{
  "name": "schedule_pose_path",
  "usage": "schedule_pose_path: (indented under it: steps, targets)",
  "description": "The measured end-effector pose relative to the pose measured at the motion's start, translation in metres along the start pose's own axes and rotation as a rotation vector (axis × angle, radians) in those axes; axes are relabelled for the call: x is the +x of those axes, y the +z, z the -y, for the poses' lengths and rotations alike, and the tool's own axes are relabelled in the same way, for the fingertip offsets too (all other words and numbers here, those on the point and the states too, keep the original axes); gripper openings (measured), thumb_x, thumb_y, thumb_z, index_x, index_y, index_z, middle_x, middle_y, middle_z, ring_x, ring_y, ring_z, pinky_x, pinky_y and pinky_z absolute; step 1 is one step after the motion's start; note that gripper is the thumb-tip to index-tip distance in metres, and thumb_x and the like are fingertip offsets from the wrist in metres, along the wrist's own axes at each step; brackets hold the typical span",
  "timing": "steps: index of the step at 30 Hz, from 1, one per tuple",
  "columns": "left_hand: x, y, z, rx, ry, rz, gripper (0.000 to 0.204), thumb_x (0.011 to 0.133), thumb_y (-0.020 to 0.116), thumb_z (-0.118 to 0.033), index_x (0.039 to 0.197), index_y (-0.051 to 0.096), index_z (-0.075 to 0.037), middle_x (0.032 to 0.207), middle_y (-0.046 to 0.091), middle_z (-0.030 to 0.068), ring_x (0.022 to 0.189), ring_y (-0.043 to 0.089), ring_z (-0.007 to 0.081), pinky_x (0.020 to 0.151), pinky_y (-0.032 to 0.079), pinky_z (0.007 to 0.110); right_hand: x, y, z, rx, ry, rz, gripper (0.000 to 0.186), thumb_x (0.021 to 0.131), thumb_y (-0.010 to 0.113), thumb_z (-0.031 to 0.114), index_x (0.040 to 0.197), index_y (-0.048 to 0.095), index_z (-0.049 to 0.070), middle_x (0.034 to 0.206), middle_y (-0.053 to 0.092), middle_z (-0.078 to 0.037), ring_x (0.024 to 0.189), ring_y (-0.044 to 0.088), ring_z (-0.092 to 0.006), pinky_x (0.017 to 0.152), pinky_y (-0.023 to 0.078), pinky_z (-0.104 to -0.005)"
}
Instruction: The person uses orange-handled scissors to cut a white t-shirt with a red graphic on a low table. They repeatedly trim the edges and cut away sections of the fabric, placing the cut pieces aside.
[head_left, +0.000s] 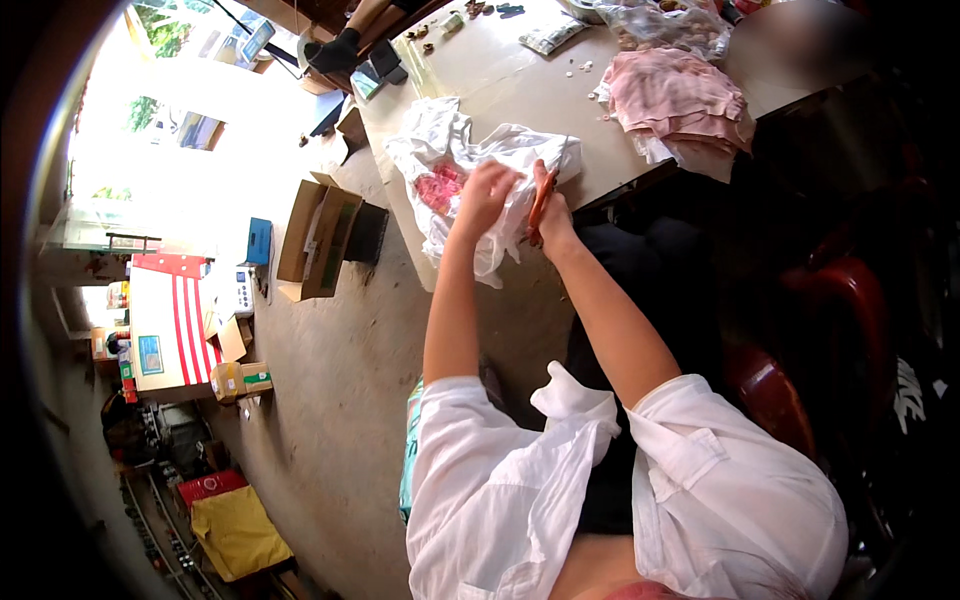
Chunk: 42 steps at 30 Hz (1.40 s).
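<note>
A white garment with a red and pink print lies crumpled over the near edge of a beige table. My left hand is closed on a bunch of its cloth. My right hand grips orange-handled scissors right beside the left hand, against the same fabric. The blades are hidden by my hands and the cloth. Both forearms reach up from my white sleeves at the bottom of the picture.
A stack of pink garments lies on the table's right part, with a clear bag behind it and small buttons scattered nearby. An open cardboard box stands on the concrete floor at left. A red chair is at right.
</note>
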<state>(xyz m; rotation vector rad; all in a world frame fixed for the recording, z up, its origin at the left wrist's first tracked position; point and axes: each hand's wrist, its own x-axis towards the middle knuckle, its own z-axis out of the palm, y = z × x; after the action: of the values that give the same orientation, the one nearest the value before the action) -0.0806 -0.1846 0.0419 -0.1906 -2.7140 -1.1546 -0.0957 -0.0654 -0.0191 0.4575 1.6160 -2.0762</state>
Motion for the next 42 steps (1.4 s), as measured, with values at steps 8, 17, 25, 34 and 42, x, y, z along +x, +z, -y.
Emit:
schedule_pose_path:
  steps: [8,17,25,34,42]
  targets:
    - [0.083,0.051,0.045,0.316,0.067,0.129,0.041,0.077,0.060,-0.005,0.118,0.054,-0.012,0.112,0.058,0.0159,0.105,0.055,0.0337,0.086,0.048,0.041,-0.042,0.006,0.020,0.130,0.119,0.149,0.064,0.077,0.053,0.070,0.061,0.053,0.008,0.046,0.043,-0.003,0.033,0.041,-0.0172,0.032,0.029,-0.0317]
    - [0.092,0.045,0.025,0.488,0.052,-0.331,0.019,0.080,0.050,-0.018,0.087,0.061,-0.005,0.095,0.062,0.0170,0.094,0.057,0.0333,0.087,0.042,0.042,-0.041,0.005,0.024,0.144,0.196,0.223,0.067,0.077,0.052,0.072,0.053,0.043,0.009,0.043,0.040,-0.002,0.031,0.040,-0.0158,0.030,0.029,-0.0309]
    - [0.083,0.029,0.038,0.119,-0.254,-0.224,0.035,0.089,0.045,-0.027,0.091,0.058,0.005,0.095,0.062,0.0258,0.095,0.056,0.0429,0.084,0.043,0.044,-0.050,0.008,0.023,0.157,0.197,0.332,0.065,0.078,0.053,0.070,0.052,0.039,0.012,0.042,0.039,-0.001,0.031,0.040,-0.0156,0.030,0.029,-0.0314]
    - [0.075,0.002,0.021,-0.223,-0.544,0.221,0.043,0.085,0.064,-0.042,0.094,0.066,0.000,0.080,0.059,-0.0019,0.074,0.049,0.0059,0.068,0.042,0.025,-0.029,0.006,0.022,0.036,0.120,0.263,0.071,0.080,0.054,0.066,0.093,0.062,-0.004,0.075,0.058,-0.009,0.065,0.052,-0.0172,0.057,0.043,-0.0291]
    - [0.058,-0.001,0.018,-0.591,-0.568,0.312,0.025,0.088,0.064,-0.024,0.096,0.062,-0.001,0.086,0.060,-0.0016,0.076,0.053,0.0061,0.070,0.044,0.023,-0.037,0.008,0.028,0.152,-0.048,0.318,0.053,0.082,0.053,0.066,0.063,0.039,0.018,0.053,0.034,0.005,0.042,0.035,-0.0070,0.039,0.029,-0.0237]
